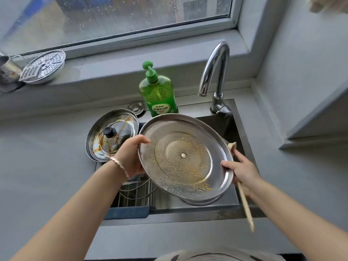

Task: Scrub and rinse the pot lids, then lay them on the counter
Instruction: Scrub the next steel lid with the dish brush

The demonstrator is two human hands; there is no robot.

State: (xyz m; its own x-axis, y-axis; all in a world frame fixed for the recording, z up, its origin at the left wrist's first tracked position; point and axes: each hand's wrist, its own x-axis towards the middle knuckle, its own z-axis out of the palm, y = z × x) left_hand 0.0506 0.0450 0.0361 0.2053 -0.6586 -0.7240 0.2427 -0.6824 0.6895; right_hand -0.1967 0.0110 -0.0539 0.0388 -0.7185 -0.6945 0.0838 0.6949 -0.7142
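Note:
I hold a large steel pot lid (185, 157) tilted over the sink (227, 127), its underside facing me, beaded with water and streaked with yellowish residue. My left hand (131, 155) grips its left rim. My right hand (243, 171) clasps the right rim together with a long wooden-handled brush (245, 204) whose handle points down toward me. A second, glass-centred lid (113, 134) with a black knob and brown stains rests at the sink's left edge. Another steel piece (201, 201) lies in the sink beneath the big lid, mostly hidden.
A green dish-soap pump bottle (159, 95) stands behind the sink, beside a curved chrome tap (216, 72). A wire rack (137, 193) sits in the sink's left part. A steamer plate and grater (43, 67) lean on the windowsill. Grey counter (47, 157) lies left and right.

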